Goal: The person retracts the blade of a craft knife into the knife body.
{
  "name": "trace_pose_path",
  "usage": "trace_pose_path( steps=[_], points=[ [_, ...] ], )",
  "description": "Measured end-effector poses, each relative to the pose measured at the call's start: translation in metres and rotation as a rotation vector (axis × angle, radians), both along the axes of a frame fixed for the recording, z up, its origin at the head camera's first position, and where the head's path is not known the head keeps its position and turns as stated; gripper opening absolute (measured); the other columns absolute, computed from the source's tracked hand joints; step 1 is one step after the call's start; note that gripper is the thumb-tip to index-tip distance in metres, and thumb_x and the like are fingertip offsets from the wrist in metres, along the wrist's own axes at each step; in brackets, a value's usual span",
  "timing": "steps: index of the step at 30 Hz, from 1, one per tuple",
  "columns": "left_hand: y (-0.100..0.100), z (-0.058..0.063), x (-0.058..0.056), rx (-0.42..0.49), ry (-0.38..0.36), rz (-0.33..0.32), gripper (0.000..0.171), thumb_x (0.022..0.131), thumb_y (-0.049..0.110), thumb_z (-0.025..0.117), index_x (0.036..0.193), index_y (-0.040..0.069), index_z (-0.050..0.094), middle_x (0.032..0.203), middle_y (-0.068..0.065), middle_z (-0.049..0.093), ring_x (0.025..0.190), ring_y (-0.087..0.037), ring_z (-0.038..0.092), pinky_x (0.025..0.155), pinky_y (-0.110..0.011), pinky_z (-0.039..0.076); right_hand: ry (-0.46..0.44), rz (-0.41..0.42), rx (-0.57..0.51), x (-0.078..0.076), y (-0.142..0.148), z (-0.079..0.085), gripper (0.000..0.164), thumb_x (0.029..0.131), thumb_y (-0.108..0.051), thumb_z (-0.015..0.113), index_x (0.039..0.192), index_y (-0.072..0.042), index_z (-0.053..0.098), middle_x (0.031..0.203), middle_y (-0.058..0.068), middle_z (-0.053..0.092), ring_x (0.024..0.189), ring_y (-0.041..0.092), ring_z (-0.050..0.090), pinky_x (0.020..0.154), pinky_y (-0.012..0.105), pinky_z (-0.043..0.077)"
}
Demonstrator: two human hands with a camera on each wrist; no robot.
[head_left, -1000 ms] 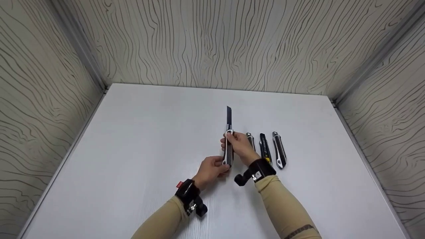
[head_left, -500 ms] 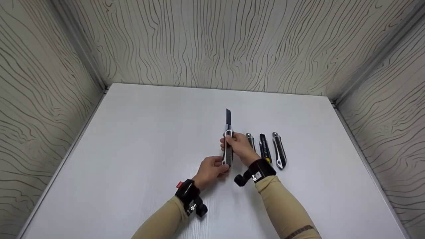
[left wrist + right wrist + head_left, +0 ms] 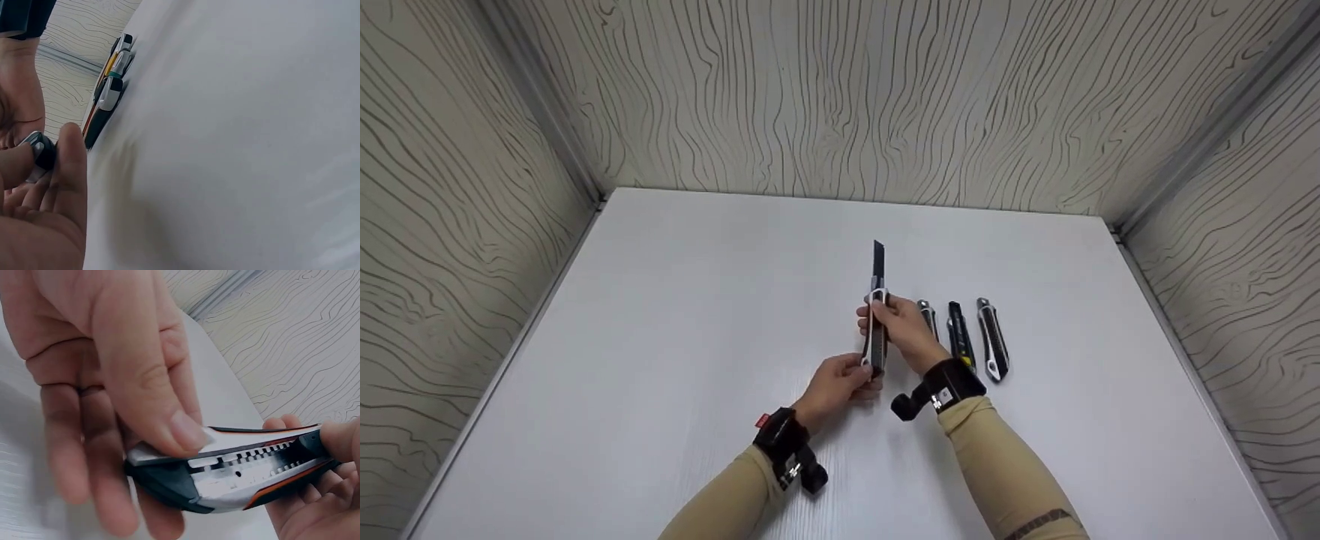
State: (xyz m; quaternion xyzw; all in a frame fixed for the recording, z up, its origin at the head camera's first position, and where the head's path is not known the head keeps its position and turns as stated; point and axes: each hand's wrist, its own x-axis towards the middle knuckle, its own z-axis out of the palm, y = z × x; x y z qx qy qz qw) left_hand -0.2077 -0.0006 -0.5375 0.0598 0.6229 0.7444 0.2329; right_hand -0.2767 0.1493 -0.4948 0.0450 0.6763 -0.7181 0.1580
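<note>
In the head view, a silver-and-black utility knife (image 3: 876,330) is held upright in the picture, its dark blade (image 3: 879,259) extended well beyond the nose. My right hand (image 3: 909,330) grips the front half of the handle, thumb lying on top near the slider. The butt end is pinched between thumb and fingers of my left hand (image 3: 836,382). Up close in the right wrist view, the utility knife (image 3: 242,475) shows a toothed slot, a dark end cap and orange trim. The left wrist view shows just the knife's butt (image 3: 42,152); its blade is hidden there.
To the right lie three more utility knives on the white table (image 3: 697,315): one partly hidden by my right hand (image 3: 928,315), a black one with yellow (image 3: 960,334), and a silver-and-black one (image 3: 993,339). Wood-patterned panels (image 3: 840,97) enclose the back and sides.
The held knife dipped slightly, then rose again, its blade staying extended. My left thumb has shifted a little at the butt end. The knives on the table stayed put.
</note>
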Motion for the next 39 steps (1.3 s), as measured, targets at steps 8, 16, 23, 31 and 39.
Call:
trace_pose_path(
  steps=[8, 16, 23, 31, 39],
  points=[
    [0.0029, 0.0009, -0.0014, 0.027, -0.003, 0.042, 0.024, 0.100, 0.006, 0.049, 0.116, -0.011, 0.057, 0.098, -0.024, 0.068, 0.086, -0.018, 0.066, 0.086, -0.042, 0.059, -0.037, -0.017, -0.031, 0.0014, -0.0011, -0.0037, 0.043, 0.104, -0.026, 0.046, 0.125, 0.010, 0.053, 0.098, 0.009, 0.070, 0.085, 0.015, 0.069, 0.083, 0.031, 0.059],
    [0.0032, 0.0026, -0.0013, -0.001, -0.001, 0.051, 0.024, 0.100, 0.006, 0.048, 0.116, -0.010, 0.057, 0.109, -0.029, 0.067, 0.089, -0.021, 0.070, 0.084, -0.040, 0.060, -0.047, -0.020, -0.005, 0.0015, -0.0010, -0.0058, 0.042, 0.104, -0.028, 0.047, 0.124, 0.008, 0.055, 0.100, 0.010, 0.070, 0.086, 0.015, 0.069, 0.083, 0.031, 0.060],
    [0.0044, 0.0039, -0.0006, -0.011, 0.008, 0.051, 0.025, 0.101, 0.008, 0.048, 0.116, -0.010, 0.057, 0.111, -0.029, 0.067, 0.089, -0.019, 0.069, 0.085, -0.039, 0.060, -0.043, -0.053, 0.033, 0.0025, -0.0024, -0.0049, 0.038, 0.104, -0.025, 0.046, 0.122, 0.007, 0.056, 0.098, 0.010, 0.069, 0.083, 0.015, 0.069, 0.081, 0.030, 0.060],
    [0.0045, 0.0033, -0.0009, -0.023, 0.012, 0.057, 0.025, 0.100, 0.007, 0.048, 0.115, -0.010, 0.058, 0.111, -0.030, 0.067, 0.088, -0.019, 0.070, 0.084, -0.038, 0.060, -0.030, -0.059, 0.025, 0.0035, -0.0032, -0.0052, 0.041, 0.104, -0.023, 0.046, 0.125, 0.011, 0.052, 0.095, 0.009, 0.068, 0.081, 0.014, 0.068, 0.080, 0.029, 0.060],
    [0.0043, 0.0030, -0.0008, -0.027, 0.017, 0.063, 0.024, 0.100, 0.007, 0.048, 0.113, -0.011, 0.058, 0.111, -0.032, 0.066, 0.089, -0.022, 0.071, 0.083, -0.038, 0.060, -0.018, -0.070, 0.016, 0.0040, -0.0046, -0.0058, 0.037, 0.104, -0.022, 0.046, 0.122, 0.010, 0.054, 0.095, 0.010, 0.068, 0.081, 0.014, 0.068, 0.080, 0.030, 0.060]
  ],
)
